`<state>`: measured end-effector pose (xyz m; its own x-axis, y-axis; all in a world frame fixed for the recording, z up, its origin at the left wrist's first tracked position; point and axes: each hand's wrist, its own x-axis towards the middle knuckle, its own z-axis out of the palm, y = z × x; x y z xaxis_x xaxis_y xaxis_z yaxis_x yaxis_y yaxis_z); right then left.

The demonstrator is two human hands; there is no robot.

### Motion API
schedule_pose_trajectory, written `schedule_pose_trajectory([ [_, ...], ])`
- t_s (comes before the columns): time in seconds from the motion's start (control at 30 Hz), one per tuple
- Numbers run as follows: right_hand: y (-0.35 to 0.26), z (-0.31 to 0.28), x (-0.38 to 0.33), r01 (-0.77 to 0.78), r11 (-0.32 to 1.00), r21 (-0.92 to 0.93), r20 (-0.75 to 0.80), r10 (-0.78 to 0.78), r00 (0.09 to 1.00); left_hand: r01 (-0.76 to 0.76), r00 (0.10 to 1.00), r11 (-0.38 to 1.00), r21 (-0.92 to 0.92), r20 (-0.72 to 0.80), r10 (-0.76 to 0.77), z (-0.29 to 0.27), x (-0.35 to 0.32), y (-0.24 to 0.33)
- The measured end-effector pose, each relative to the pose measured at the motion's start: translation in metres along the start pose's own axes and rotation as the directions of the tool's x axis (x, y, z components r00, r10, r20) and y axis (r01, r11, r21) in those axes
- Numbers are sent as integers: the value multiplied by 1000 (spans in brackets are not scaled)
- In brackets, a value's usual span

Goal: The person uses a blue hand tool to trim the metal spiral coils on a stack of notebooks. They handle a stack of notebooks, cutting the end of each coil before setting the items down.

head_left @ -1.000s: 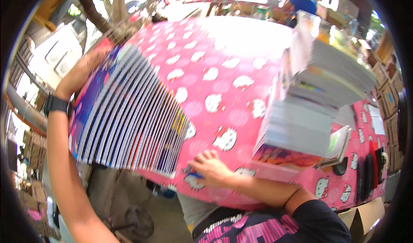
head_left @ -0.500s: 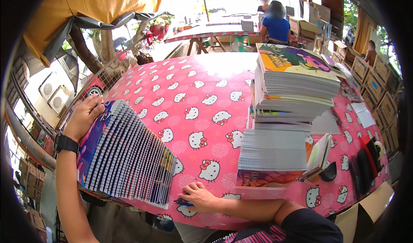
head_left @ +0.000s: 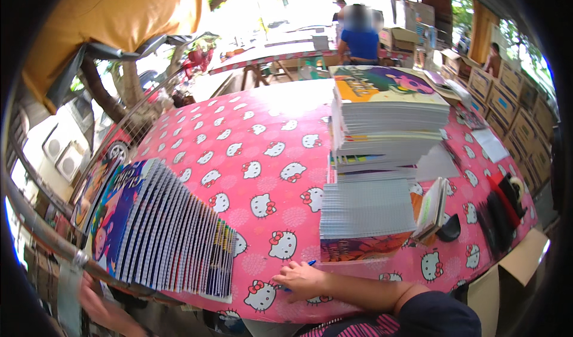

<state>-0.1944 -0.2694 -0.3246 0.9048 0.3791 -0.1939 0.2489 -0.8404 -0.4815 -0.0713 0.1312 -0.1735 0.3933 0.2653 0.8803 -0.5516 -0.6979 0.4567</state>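
Observation:
My right hand (head_left: 303,279) rests on the pink cartoon-cat tablecloth (head_left: 250,152) at the near edge, closed around a blue pen (head_left: 310,263). Just beyond it stands a tall pile of notebooks (head_left: 382,158) with a colourful cover on top. A fanned row of spiral notebooks (head_left: 170,235) leans at the table's near left corner. My left hand (head_left: 98,304) is low at the bottom left, below that row, blurred and off the notebooks; its fingers cannot be made out.
A small booklet (head_left: 433,209) and a black tape dispenser (head_left: 449,228) lie right of the pile, with dark items (head_left: 498,212) and a white sheet (head_left: 488,144) further right. A person in blue (head_left: 360,39) sits at a far table. Cardboard boxes (head_left: 513,110) line the right side.
My left hand has let go of the fanned notebooks' far end and dropped below the table's left corner. The view has tilted up. My right hand stays on the table with the pen.

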Motion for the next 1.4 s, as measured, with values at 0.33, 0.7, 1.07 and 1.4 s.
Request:
schedule_pose_trajectory([
  [0.33,3,25,48,23,947,320,-267,67,961,235,734,961,143,623,-272,46,-255,-95],
  [0.7,23,28,151,229,725,650,-527,213,823,436,791,900,2,476,-384,72,-222,-21],
  [1.07,25,8,200,-32,861,507,-503,325,801,646,628,745,169,438,-644,68,-259,-33],
  [1.4,40,13,213,126,887,445,-630,209,748,796,482,604,34,567,-668,66,-267,-3],
])
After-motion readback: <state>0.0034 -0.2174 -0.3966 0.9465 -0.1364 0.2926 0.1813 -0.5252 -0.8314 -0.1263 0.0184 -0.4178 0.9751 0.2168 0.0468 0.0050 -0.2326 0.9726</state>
